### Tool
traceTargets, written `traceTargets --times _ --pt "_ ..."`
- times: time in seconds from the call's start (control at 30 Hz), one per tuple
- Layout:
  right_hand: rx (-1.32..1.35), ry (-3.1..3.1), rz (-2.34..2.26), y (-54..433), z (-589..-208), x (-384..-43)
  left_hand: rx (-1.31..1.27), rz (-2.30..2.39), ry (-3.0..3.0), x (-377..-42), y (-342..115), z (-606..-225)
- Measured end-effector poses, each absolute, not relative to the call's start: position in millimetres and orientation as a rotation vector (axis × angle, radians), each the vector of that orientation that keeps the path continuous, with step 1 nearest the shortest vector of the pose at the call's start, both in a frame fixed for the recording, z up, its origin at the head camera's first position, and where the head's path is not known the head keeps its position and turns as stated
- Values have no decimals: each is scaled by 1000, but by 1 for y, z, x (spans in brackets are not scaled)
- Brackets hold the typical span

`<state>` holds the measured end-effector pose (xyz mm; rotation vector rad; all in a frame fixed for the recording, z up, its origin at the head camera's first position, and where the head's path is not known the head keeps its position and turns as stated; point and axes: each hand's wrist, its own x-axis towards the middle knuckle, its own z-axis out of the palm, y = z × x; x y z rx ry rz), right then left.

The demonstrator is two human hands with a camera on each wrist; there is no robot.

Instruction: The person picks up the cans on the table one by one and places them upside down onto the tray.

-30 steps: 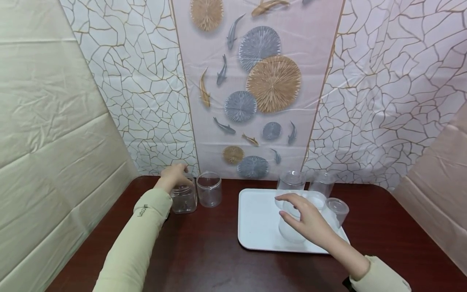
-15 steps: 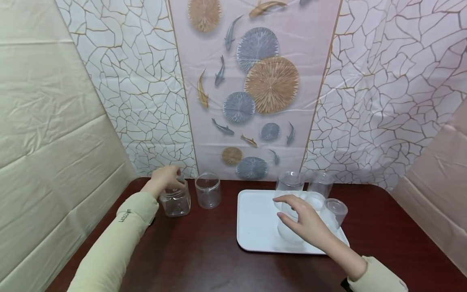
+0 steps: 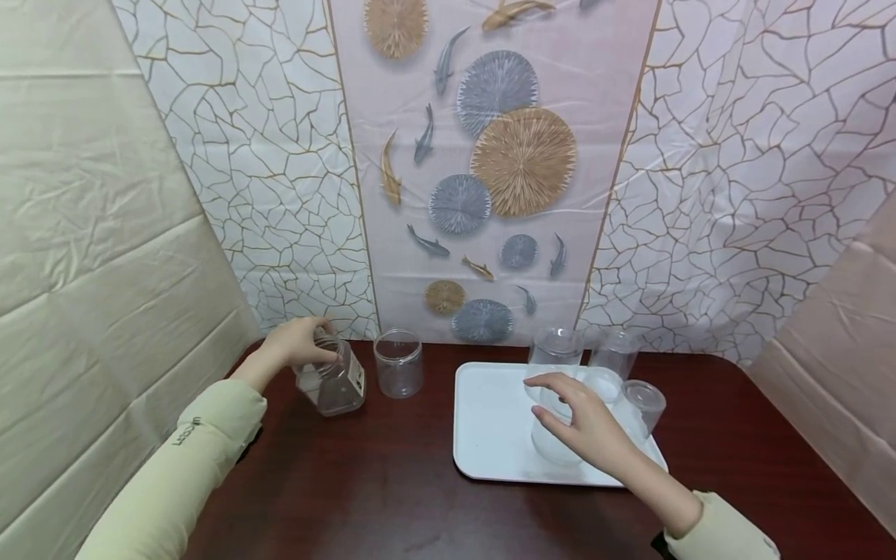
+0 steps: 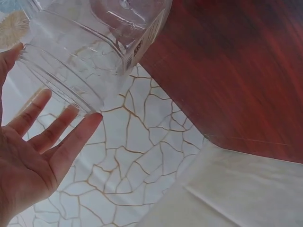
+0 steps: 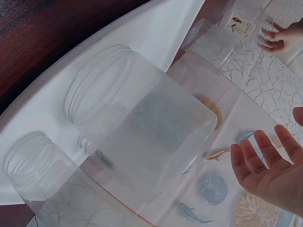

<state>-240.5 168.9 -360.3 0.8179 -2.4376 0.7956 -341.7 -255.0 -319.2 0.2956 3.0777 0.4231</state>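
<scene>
My left hand grips a clear, squarish plastic jar round its threaded mouth. The jar tilts above or against the table at the back left; whether its base touches is unclear. A printed label shows on its side, and in the left wrist view the fingertips and thumb span the rim of the squarish jar. My right hand hovers with spread fingers over a large clear jar standing mouth down on the white tray. A gap separates the right hand from this jar in the right wrist view.
A clear round jar stands just right of the held one. More clear jars and a small clear jar are on or near the tray's right and back. Patterned cloth rises behind the dark red table.
My left hand has moved left with the squarish jar, away from the round jar. The jar has turned and tilted, bringing its label into view. My right hand stays in place.
</scene>
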Motion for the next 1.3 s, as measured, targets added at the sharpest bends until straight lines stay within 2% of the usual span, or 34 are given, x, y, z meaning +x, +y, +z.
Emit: traceTargets --times 0.7,1.3 --pt "757 -2437 832 171 -362 -240 529 498 3280 -317 -260 -334" --pt "742 -2378 835 173 -360 -244 564 680 3284 -297 -256 -336"
